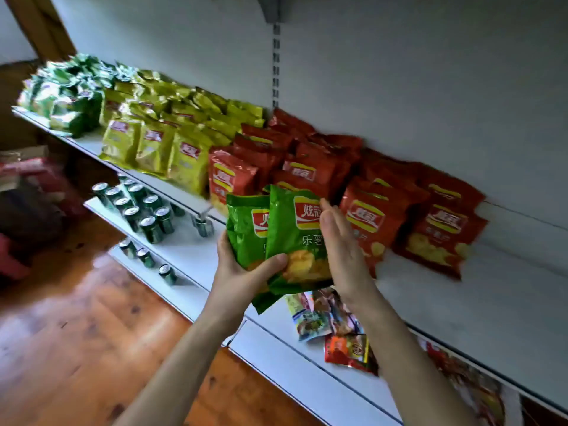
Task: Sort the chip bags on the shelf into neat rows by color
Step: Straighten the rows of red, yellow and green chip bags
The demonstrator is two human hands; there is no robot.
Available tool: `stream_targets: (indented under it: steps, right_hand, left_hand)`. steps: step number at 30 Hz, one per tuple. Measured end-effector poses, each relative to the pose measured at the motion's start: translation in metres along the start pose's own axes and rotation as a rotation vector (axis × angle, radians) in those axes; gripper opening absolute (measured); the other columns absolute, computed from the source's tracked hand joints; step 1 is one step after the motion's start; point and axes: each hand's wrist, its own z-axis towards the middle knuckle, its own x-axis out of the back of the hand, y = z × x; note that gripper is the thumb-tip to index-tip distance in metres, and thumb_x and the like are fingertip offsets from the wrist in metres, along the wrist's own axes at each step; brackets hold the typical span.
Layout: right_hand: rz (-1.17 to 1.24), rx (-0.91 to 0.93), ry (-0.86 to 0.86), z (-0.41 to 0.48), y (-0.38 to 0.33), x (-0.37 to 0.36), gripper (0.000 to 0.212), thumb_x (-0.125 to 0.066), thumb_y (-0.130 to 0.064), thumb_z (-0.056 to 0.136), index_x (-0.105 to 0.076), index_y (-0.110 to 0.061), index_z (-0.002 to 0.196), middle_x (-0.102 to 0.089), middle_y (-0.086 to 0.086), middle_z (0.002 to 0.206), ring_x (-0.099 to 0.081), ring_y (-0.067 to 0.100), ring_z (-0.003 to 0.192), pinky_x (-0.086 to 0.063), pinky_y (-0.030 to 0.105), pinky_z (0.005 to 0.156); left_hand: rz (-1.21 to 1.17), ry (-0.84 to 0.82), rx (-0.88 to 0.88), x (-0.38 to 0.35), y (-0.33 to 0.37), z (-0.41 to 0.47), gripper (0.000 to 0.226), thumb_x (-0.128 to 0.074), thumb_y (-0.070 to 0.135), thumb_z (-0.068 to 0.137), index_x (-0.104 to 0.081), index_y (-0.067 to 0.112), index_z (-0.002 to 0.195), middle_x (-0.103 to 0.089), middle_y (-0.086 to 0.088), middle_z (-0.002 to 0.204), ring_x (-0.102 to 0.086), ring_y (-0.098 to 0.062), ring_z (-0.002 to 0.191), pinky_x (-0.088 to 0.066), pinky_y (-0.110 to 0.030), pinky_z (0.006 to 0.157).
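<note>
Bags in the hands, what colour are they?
The bags are green with a red logo; head view.

Both forearms reach forward, the left hand (pixel 246 273) gripping with thumb curled, the right hand (pixel 341 250) flat-fingered.

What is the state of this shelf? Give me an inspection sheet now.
Surface: white shelf, bare at right end.
Job's things: green pile far left, yellow bags next, red bags middle; held green bags off shelf.
Clutter: green cans and snack packets on lower shelves.
Grippers: left hand grips held green bags; right hand flat against them.
Cables: nothing seen.
Surroundings: wooden floor, grey back panel.
</note>
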Motion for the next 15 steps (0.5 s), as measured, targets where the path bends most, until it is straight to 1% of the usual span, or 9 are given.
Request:
stream_targets:
  steps: [1, 2, 4, 6, 7, 9, 10, 12, 15]
  right_hand:
    - [0.043, 0.0, -0.022, 0.009, -0.006, -0.02, 0.06, -0.038, -0.061, 0.088, -0.03, -0.034, 0.141, -0.028, -0.011, 0.148, -0.023, 0.0, 0.136, -0.026, 0.019, 0.11]
    - [0.062, 0.01, -0.048, 0.019, -0.012, -0.04, 0.053, -0.043, -0.051, 0.09, -0.034, -0.032, 0.139, -0.036, -0.012, 0.141, -0.034, 0.003, 0.131, -0.035, 0.02, 0.106]
    - [0.068, 0.046, -0.111, 0.035, -0.024, -0.083, 0.047, -0.047, -0.038, 0.091, -0.038, -0.031, 0.136, -0.044, -0.016, 0.129, -0.044, 0.004, 0.123, -0.043, 0.02, 0.098]
    - [0.033, 0.099, -0.143, 0.045, -0.031, -0.129, 0.048, -0.05, -0.04, 0.087, -0.042, -0.029, 0.134, -0.047, -0.016, 0.125, -0.046, 0.002, 0.119, -0.043, 0.022, 0.098]
    - [0.0, 0.132, -0.139, 0.05, -0.034, -0.151, 0.049, -0.051, -0.04, 0.086, -0.044, -0.027, 0.133, -0.047, -0.017, 0.124, -0.046, -0.003, 0.116, -0.041, 0.018, 0.096]
    - [-0.045, 0.183, -0.126, 0.059, -0.035, -0.187, 0.045, -0.053, -0.035, 0.088, -0.045, -0.023, 0.131, -0.047, -0.023, 0.116, -0.046, -0.013, 0.104, -0.037, 0.005, 0.089]
    - [-0.042, 0.195, -0.132, 0.062, -0.035, -0.204, 0.045, -0.054, -0.033, 0.089, -0.045, -0.021, 0.131, -0.048, -0.022, 0.114, -0.047, -0.012, 0.103, -0.038, 0.004, 0.087]
    - [-0.035, 0.206, -0.148, 0.073, -0.038, -0.235, 0.046, -0.055, -0.033, 0.089, -0.045, -0.018, 0.131, -0.053, -0.016, 0.114, -0.052, -0.006, 0.104, -0.043, 0.011, 0.09]
    - [-0.073, 0.247, -0.121, 0.098, -0.044, -0.277, 0.049, -0.054, -0.034, 0.09, -0.041, -0.016, 0.134, -0.052, -0.009, 0.12, -0.05, 0.001, 0.109, -0.042, 0.018, 0.093]
  left_hand:
    - [-0.028, 0.032, 0.021, 0.028, 0.006, 0.006, 0.094, -0.085, 0.014, 0.053, -0.037, 0.022, 0.132, -0.064, -0.004, 0.115, -0.068, -0.016, 0.095, -0.058, -0.028, 0.068]
    - [-0.057, 0.047, 0.036, 0.055, 0.011, 0.01, 0.087, -0.082, 0.012, 0.054, -0.039, 0.02, 0.129, -0.065, -0.005, 0.112, -0.069, -0.016, 0.089, -0.057, -0.027, 0.064]
    - [-0.11, 0.061, 0.056, 0.103, 0.023, 0.013, 0.073, -0.073, 0.01, 0.057, -0.043, 0.019, 0.122, -0.066, -0.006, 0.105, -0.07, -0.013, 0.077, -0.054, -0.024, 0.057]
    - [-0.145, 0.107, 0.058, 0.145, 0.032, 0.016, 0.072, -0.07, 0.009, 0.057, -0.043, 0.017, 0.123, -0.067, -0.005, 0.099, -0.07, -0.012, 0.071, -0.053, -0.023, 0.054]
    - [-0.154, 0.138, 0.057, 0.164, 0.035, 0.016, 0.073, -0.069, 0.01, 0.058, -0.042, 0.016, 0.125, -0.068, -0.004, 0.098, -0.07, -0.012, 0.07, -0.053, -0.023, 0.053]
    - [-0.167, 0.188, 0.058, 0.193, 0.039, 0.017, 0.073, -0.07, 0.012, 0.059, -0.042, 0.017, 0.126, -0.067, -0.004, 0.1, -0.07, -0.012, 0.07, -0.054, -0.023, 0.054]
    - [-0.17, 0.217, 0.06, 0.206, 0.041, 0.019, 0.071, -0.071, 0.014, 0.059, -0.043, 0.019, 0.124, -0.067, -0.004, 0.101, -0.07, -0.011, 0.071, -0.054, -0.022, 0.054]
    - [-0.166, 0.292, 0.052, 0.234, 0.044, 0.024, 0.068, -0.072, 0.02, 0.058, -0.044, 0.023, 0.121, -0.067, -0.003, 0.104, -0.071, -0.01, 0.074, -0.055, -0.023, 0.056]
    - [-0.159, 0.386, 0.022, 0.275, 0.048, 0.035, 0.083, -0.075, 0.027, 0.054, -0.039, 0.023, 0.129, -0.066, -0.005, 0.113, -0.07, -0.015, 0.085, -0.058, -0.027, 0.066]
